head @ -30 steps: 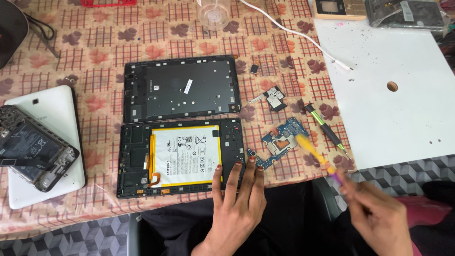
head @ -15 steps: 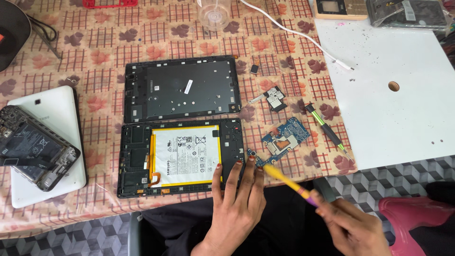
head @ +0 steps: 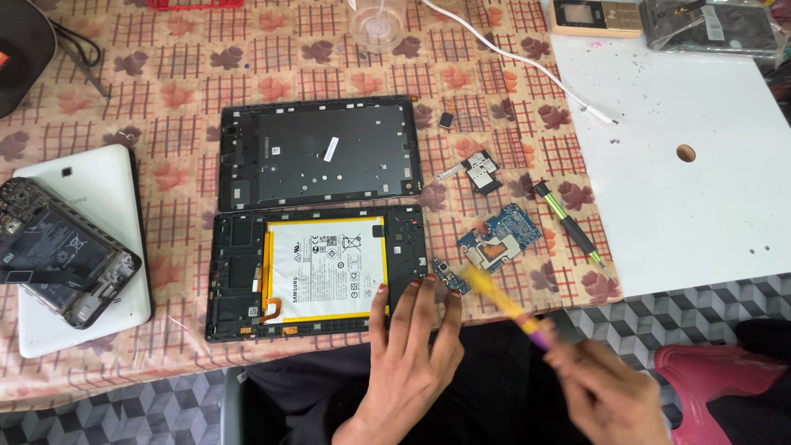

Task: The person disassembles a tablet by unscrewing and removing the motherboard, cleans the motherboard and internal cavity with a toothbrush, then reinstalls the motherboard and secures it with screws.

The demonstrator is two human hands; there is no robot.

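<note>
An opened tablet body point(head: 239, 280) with a white and yellow battery point(head: 325, 264) lies near the table's front edge. My left hand point(head: 408, 358) rests flat, its fingertips on the tablet's lower right corner. My right hand point(head: 606, 391), blurred, grips a yellow and purple tool point(head: 503, 301) whose tip points at a small blue board point(head: 449, 276) beside the tablet. A larger blue circuit board point(head: 501, 237) lies just right of it. The tablet's black back cover point(head: 321, 152) lies above the body.
A green and black screwdriver point(head: 568, 222) lies right of the boards, with a small black part point(head: 479, 173) above. A white board point(head: 692, 156) covers the right side. At left, an opened phone point(head: 58, 255) sits on a white tablet point(head: 107, 189). A white cable point(head: 511, 53) runs across the back.
My right hand has swung the yellow tool down and left, from over the larger circuit board toward the small board at the tablet's corner. My left hand has stayed put.
</note>
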